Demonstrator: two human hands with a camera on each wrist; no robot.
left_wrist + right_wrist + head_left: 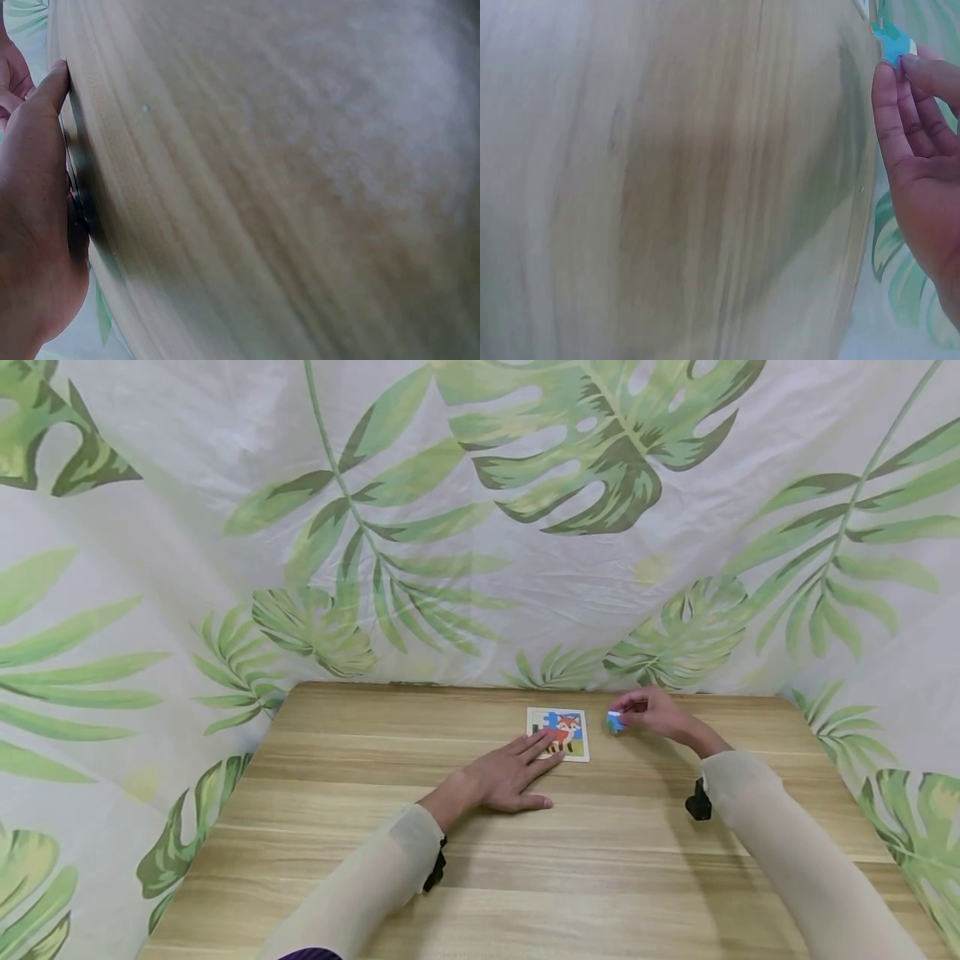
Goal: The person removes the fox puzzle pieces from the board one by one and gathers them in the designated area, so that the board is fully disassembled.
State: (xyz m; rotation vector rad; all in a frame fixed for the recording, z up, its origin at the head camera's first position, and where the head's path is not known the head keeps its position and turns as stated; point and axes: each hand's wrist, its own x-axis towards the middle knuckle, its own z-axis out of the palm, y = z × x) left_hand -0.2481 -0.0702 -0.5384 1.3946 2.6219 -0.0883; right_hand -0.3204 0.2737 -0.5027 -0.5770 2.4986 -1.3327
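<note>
Left hand (513, 774): palm down, fingers spread wide with the thumb held apart, the fingertips resting on the lower left part of a puzzle board (558, 711). Right hand (654, 712): a narrow pinch, thumb against fingertip, holding a puzzle piece (615, 722) just beside the board's right edge and apart from it; whether the piece touches the bench (585, 860) cannot be told. The board is flat and squarish with a white border and a printed orange fox on blue and green; a pale patch shows at its upper left. The piece is small, blue and green, with a white edge. The bench has a light, streaked wood grain; behind it hangs a creased, leaf-printed cloth (420, 568). Both forearms wear pale sleeves (795, 843), the left slanting up and rightward, the right up and leftward.
</note>
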